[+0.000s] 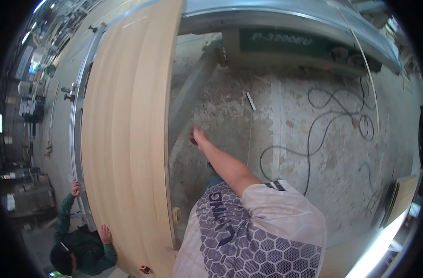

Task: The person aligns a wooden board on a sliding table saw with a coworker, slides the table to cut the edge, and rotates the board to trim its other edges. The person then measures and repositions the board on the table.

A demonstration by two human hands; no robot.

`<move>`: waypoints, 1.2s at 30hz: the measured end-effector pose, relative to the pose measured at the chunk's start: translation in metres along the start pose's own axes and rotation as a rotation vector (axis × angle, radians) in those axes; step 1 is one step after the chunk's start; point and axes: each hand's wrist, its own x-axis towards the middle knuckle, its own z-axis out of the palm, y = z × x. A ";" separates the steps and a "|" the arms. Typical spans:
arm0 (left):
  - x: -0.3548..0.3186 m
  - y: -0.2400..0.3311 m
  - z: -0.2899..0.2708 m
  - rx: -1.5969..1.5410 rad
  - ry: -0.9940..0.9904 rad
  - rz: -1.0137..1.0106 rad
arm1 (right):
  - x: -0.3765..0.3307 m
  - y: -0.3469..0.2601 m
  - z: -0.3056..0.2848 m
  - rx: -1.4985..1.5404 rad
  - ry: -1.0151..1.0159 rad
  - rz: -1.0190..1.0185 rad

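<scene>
A long, pale wooden panel lies lengthwise in front of me and to my left, on a machine's metal frame. Against its near right edge rests my left hand, low in the view and partly hidden by my shirt, its visible fingers stretched out onto the wood. My right arm reaches forward, and my right hand hangs over the gap just right of the panel, apart from it. Its fingers are curled; whatever they hold, if anything, is hidden. An orange and black tape measure sits on the panel's near end.
A co-worker in dark green stands left, one hand on the panel, another at the metal rail. A yellow part is beside the panel's right edge. Black cable loops over the concrete floor. Machine beam crosses ahead; boards lean right.
</scene>
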 end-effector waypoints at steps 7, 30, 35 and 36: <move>-0.012 -0.008 -0.053 0.020 -0.208 -0.196 | -0.073 0.030 -0.163 -1.446 -0.076 -0.268; 0.005 -0.090 -0.021 -0.236 -0.177 0.027 | -0.143 0.026 -0.317 -1.704 -0.080 -0.200; -0.013 -0.088 0.005 -0.371 -0.150 0.183 | -0.142 0.021 -0.311 -1.820 -0.213 -0.202; -0.018 -0.087 0.008 -0.378 -0.151 0.184 | -0.143 0.019 -0.311 -1.818 -0.211 -0.203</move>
